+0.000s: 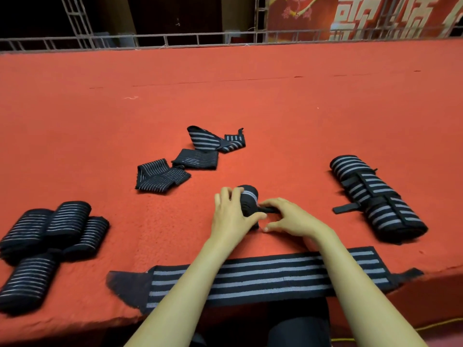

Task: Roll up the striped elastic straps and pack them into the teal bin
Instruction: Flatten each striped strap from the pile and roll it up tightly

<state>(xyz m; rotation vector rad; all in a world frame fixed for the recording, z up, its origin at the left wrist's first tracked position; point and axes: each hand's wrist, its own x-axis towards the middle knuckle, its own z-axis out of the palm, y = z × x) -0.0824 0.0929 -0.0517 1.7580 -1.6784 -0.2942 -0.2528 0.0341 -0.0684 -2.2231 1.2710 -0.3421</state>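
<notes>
**Red bench, grey railing, banner behind**

A bench [275, 101] covered in red felt-like cloth is filling most of the view, its near edge curving across the bottom. A faint seam [225, 81] is running across the cloth toward the far side, and a short white thread [131, 97] is lying left of centre. A grey metal railing [150, 40] is running along the far edge, with a lattice post [77, 18] rising at the left. A red banner [363, 16] with large pale characters is hanging behind the railing at upper right. A yellow cord [431, 328] is trailing below the bench edge at lower right.
</notes>
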